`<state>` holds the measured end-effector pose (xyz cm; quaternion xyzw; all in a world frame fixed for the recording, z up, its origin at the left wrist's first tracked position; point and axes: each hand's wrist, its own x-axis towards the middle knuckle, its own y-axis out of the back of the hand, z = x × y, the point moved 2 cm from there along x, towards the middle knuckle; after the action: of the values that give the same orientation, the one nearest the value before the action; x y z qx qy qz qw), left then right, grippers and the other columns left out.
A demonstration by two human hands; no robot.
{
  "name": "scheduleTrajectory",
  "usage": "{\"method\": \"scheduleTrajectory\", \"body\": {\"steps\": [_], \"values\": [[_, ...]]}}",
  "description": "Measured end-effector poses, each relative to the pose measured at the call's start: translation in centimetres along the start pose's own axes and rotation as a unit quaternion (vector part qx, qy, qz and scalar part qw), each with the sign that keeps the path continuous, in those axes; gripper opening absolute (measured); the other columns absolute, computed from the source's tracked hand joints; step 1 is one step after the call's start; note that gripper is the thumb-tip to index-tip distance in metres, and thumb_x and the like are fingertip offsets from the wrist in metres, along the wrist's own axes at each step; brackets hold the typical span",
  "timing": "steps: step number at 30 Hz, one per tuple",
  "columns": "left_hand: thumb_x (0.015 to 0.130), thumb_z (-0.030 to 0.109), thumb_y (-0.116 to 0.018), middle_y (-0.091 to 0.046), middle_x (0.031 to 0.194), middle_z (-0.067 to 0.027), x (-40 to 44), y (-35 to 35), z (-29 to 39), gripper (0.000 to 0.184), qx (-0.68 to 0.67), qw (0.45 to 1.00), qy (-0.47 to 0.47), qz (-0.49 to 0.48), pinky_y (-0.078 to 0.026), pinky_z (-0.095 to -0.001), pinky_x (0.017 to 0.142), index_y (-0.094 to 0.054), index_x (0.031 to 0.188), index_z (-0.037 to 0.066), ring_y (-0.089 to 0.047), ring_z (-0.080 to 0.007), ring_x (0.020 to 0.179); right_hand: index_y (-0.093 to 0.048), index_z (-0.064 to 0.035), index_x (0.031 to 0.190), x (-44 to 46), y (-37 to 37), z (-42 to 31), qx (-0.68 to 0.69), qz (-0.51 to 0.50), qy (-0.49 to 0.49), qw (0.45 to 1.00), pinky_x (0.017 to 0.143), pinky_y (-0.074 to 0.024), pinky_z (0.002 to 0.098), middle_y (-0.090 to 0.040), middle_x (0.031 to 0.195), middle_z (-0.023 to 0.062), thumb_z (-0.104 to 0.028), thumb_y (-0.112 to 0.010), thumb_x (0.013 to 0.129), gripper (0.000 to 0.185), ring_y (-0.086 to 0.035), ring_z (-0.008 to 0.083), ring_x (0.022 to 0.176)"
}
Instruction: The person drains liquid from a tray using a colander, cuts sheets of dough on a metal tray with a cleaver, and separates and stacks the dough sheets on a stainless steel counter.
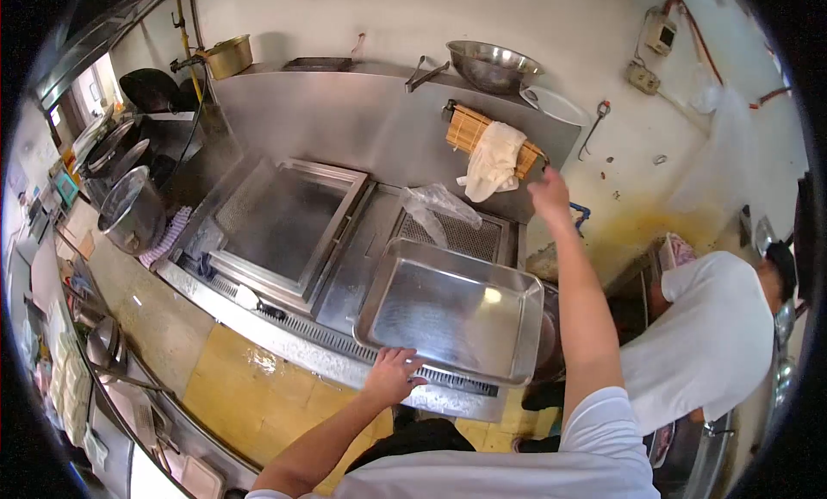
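Observation:
My left hand [394,376] rests at the near rim of a large rectangular metal tray [448,354], thumb and fingers apart. The tray sits on the steel counter and its bottom looks wet and shiny. Stretched forward, my right hand [549,195] is beside the right end of a bamboo mat [466,130] mounted on the steel backsplash. Its fingers look curled, and whatever they hold is too small to make out. A crumpled white cloth [496,159] hangs over the mat. Behind the tray lies a clear plastic bag [438,208] on a perforated metal grate [478,239].
Left of the tray is a steaming metal-framed vat [289,219]. A steel bowl [493,65] and tongs [425,75] sit on the back ledge. A metal pot [133,210] stands far left. At right, close by, a person in a white shirt [706,344] bends away.

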<state>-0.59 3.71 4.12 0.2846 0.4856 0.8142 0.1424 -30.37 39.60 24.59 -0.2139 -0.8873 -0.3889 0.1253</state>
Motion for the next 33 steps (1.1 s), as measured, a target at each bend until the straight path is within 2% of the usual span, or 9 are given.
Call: {"method": "scheduleTrajectory", "body": {"steps": [3, 5, 8, 16, 20, 26, 29, 31, 33], "values": [[0.086, 0.034, -0.071, -0.069, 0.117, -0.0037, 1.4, -4.0, -4.1, 0.034, 0.009, 0.996, -0.044, -0.081, -0.044, -0.049, 0.099, -0.07, 0.118, 0.021, -0.062, -0.028, 0.107, -0.046, 0.0105, 0.137, 9.1, -2.9, 5.8, -0.059, 0.09, 0.027, 0.994, 0.103, -0.0445, 0.0413, -0.057, 0.132, 0.0276, -0.015, -0.07, 0.079, 0.068, -0.057, 0.0379, 0.122], [0.089, 0.033, -0.066, -0.071, 0.111, -0.0017, 2.4, -3.9, -4.6, 0.03, 0.004, 0.993, -0.039, -0.114, -0.043, -0.0449, 0.099, -0.071, 0.116, 0.021, -0.064, -0.0249, 0.106, -0.039, 0.0139, 0.138, 9.2, -2.2, 4.3, -0.013, -0.028, -0.039, 0.999, 0.103, -0.0438, 0.0418, -0.052, 0.134, 0.0318, -0.014, -0.07, 0.08, 0.071, -0.053, 0.0397, 0.126], [0.09, 0.031, -0.063, -0.073, 0.109, 0.0007, 4.2, -4.2, -5.6, 0.027, 0.0, 0.993, -0.048, -0.106, -0.044, -0.0407, 0.095, -0.072, 0.113, 0.02, -0.065, -0.0224, 0.103, -0.044, 0.0125, 0.134, 7.9, -4.6, 5.2, -0.172, 0.063, 0.064, 0.981, 0.106, -0.0426, 0.0472, -0.054, 0.129, 0.0334, -0.023, -0.07, 0.084, 0.067, -0.056, 0.0439, 0.12], [0.091, 0.03, -0.064, -0.073, 0.105, -0.0004, 8.6, -6.2, -7.9, 0.023, -0.005, 0.996, -0.036, -0.08, -0.046, -0.0416, 0.089, -0.073, 0.11, 0.021, -0.064, -0.0237, 0.099, -0.051, 0.0043, 0.096, -2.0, -6.6, -2.7, 0.05, 0.043, -0.022, 0.998, 0.069, -0.0502, 0.0438, -0.063, 0.078, 0.0185, -0.013, -0.067, 0.086, 0.026, -0.066, 0.0346, 0.075], [0.092, 0.032, -0.064, -0.073, 0.101, -0.002, 9.4, -6.8, -7.7, 0.023, 0.022, 0.996, -0.034, -0.076, -0.046, -0.0429, 0.086, -0.073, 0.109, 0.021, -0.064, -0.0246, 0.094, -0.044, -0.0013, 0.095, -5.2, -8.6, -7.4, 0.165, -0.02, -0.083, 0.983, 0.052, -0.0551, 0.0318, -0.054, 0.089, 0.0066, -0.009, -0.069, 0.086, 0.027, -0.059, 0.015, 0.072], [0.091, 0.036, -0.066, -0.074, 0.098, -0.006, 9.6, -6.7, -7.8, 0.026, -0.025, 0.998, -0.008, -0.064, -0.049, -0.0455, 0.085, -0.075, 0.108, 0.018, -0.066, -0.0293, 0.09, -0.049, -0.0005, 0.104, -8.8, -11.7, -13.0, 0.347, -0.136, -0.114, 0.921, 0.067, -0.0589, 0.0322, -0.056, 0.095, 0.0084, -0.003, -0.065, 0.087, 0.024, -0.061, 0.0175, 0.083], [0.09, 0.037, -0.07, -0.074, 0.105, -0.0095, 11.5, -5.4, -10.1, 0.031, -0.214, 0.949, 0.188, -0.134, -0.054, -0.0463, 0.083, -0.075, 0.111, 0.015, -0.07, -0.0343, 0.091, -0.053, 0.0016, 0.115, -10.6, -11.6, -12.4, 0.458, -0.134, -0.137, 0.868, 0.071, -0.0589, 0.0335, -0.061, 0.105, 0.0125, -0.001, -0.06, 0.089, 0.027, -0.064, 0.0187, 0.086], [0.088, 0.031, -0.076, -0.074, 0.107, -0.015, 15.2, -2.2, -13.3, 0.034, -0.3, 0.934, 0.192, 0.01, -0.056, -0.0451, 0.081, -0.074, 0.113, 0.008, -0.072, -0.0348, 0.091, -0.054, 0.0013, 0.119, -11.4, -10.8, -10.6, 0.442, -0.091, -0.17, 0.876, 0.073, -0.0582, 0.0329, -0.062, 0.106, 0.0121, 0.001, -0.059, 0.089, 0.03, -0.064, 0.0182, 0.089], [0.084, 0.019, -0.079, -0.071, 0.118, -0.0189, 20.7, 3.7, -14.7, 0.043, -0.375, 0.884, 0.27, 0.077, -0.054, -0.0411, 0.093, -0.068, 0.123, 0.002, -0.069, -0.03, 0.107, -0.055, 0.0008, 0.122, -11.0, -10.9, -7.0, 0.423, -0.048, -0.202, 0.882, 0.074, -0.0581, 0.0324, -0.064, 0.108, 0.0122, 0.004, -0.059, 0.087, 0.036, -0.064, 0.0184, 0.09]]}}
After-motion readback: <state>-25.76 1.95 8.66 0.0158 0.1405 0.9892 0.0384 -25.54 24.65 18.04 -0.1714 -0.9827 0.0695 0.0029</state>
